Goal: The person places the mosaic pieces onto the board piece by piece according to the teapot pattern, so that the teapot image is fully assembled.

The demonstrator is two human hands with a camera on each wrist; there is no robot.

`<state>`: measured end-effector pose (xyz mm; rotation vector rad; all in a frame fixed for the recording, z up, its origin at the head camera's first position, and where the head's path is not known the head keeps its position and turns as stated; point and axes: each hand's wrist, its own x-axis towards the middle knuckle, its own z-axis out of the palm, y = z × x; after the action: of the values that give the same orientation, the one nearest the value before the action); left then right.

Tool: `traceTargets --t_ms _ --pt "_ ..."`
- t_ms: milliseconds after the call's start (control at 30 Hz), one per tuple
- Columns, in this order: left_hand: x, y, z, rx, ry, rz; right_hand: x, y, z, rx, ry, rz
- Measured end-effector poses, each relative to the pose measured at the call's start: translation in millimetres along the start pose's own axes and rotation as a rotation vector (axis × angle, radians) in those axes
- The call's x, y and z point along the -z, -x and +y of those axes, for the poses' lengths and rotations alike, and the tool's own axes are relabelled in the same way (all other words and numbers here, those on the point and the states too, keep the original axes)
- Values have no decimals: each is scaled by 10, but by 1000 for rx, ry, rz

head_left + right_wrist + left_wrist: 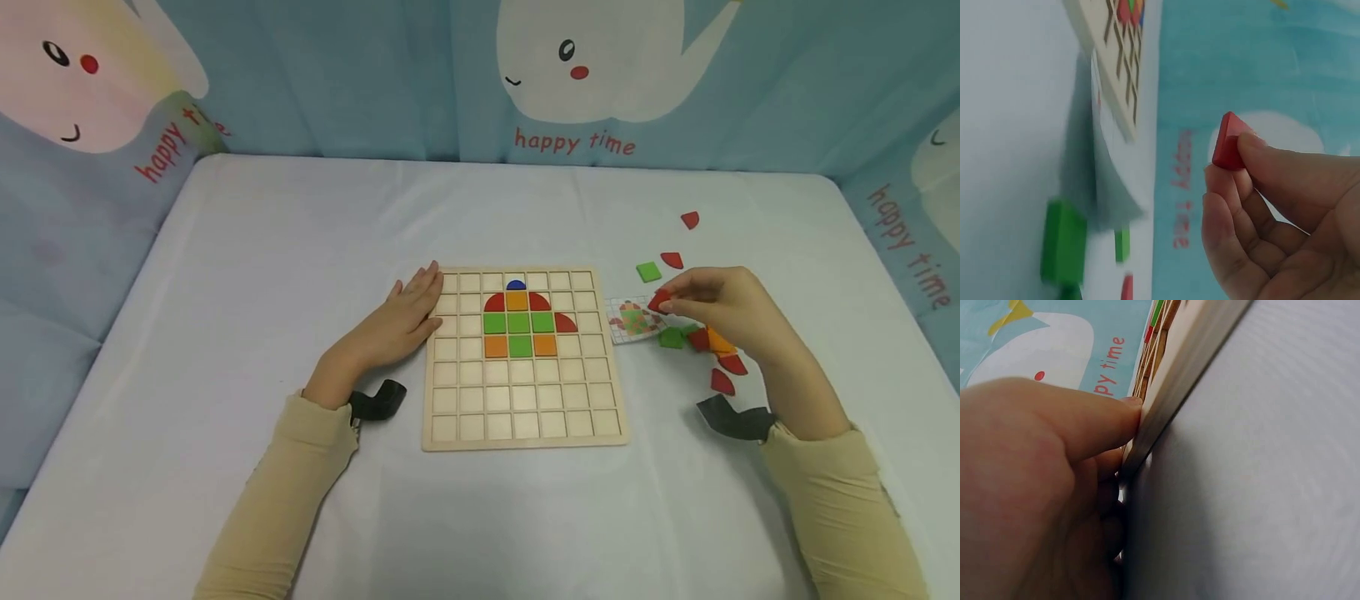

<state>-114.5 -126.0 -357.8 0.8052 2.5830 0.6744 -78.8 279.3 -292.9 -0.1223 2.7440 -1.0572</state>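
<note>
Head view: taken from above the near side of the desk (247, 275), facing forward and down; widest of the three, reaching the fabric backdrop (375, 83). Left wrist view: low, very close to the left hand (396, 321), rolled sideways, sighting along one edge of the board (525, 400). Right wrist view: also low and rolled, desk at frame left, close to the right hand (712, 296). All three share part of board and backdrop; head and right wrist views share the held red piece (1230, 147).

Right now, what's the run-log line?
right hand: pinches flat red tile | left hand: touches left edge of square wooden grid board | board: coloured tiles in some cells
</note>
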Motion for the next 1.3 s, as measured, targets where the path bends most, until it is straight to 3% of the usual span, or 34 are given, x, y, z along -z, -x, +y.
traceTargets --t_ms 567,1300 --pt "-31 39 -46 3 4 -4 -491 -158 -244 119 36 -269" --pt "-9 5 -19 -1 -7 2 -568 -158 -246 77 114 -250"
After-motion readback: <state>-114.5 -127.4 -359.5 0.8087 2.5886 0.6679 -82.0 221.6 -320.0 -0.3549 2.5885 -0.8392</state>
